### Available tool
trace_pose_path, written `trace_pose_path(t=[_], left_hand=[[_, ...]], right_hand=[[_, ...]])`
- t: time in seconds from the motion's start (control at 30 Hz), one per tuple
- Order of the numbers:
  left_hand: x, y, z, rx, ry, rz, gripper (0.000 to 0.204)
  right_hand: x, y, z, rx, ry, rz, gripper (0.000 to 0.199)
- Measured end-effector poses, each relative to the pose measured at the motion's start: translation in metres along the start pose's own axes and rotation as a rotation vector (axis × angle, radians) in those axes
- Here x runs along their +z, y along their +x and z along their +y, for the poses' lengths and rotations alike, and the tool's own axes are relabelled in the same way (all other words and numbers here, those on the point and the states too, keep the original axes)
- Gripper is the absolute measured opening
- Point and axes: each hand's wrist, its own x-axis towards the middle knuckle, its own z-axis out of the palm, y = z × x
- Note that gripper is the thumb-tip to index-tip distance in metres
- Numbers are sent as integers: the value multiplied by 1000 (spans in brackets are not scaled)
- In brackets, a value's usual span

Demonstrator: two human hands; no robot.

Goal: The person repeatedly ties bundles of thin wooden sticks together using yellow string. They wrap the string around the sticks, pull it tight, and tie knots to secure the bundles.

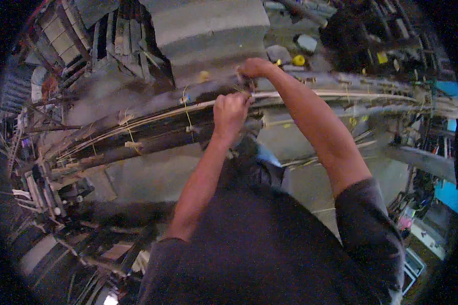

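Note:
A bundle of long, thin, pale strips (173, 113) runs across in front of me, bowed along a dark beam-like frame. Thin yellow cords (188, 116) cross it at intervals, some with small wooden pieces (132, 145) at their ends. Over the middle of the strips, my left hand (230, 113) is closed in a fist, knuckles up; what it grips is hidden. Just beyond it and slightly right, my right hand (255, 68) is bent down with closed fingers. A small blurred thing lies at its fingertips, too unclear to name.
Stacked wooden lengths (122, 40) stand at the far left, beside a pale concrete-like surface (208, 30). A round yellow object (298, 60) lies beyond my right forearm. Blue panels (448, 195) and a light frame (413, 269) are on the right; loose timber lies lower left.

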Motion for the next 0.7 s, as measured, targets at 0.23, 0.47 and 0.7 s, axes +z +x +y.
trace_pose_path(t=[0.23,0.47,0.7], left_hand=[[-16,-1,0,-173,58,-188,18],[-35,100,23,-579,-959,-252,39],[65,129,-113,-756,-687,-645,32]], right_hand=[[120,-178,-46,-398,342,122,23],[125,-192,-19,-581,-15,235,26],[33,-209,-26,-439,-277,344,22]])
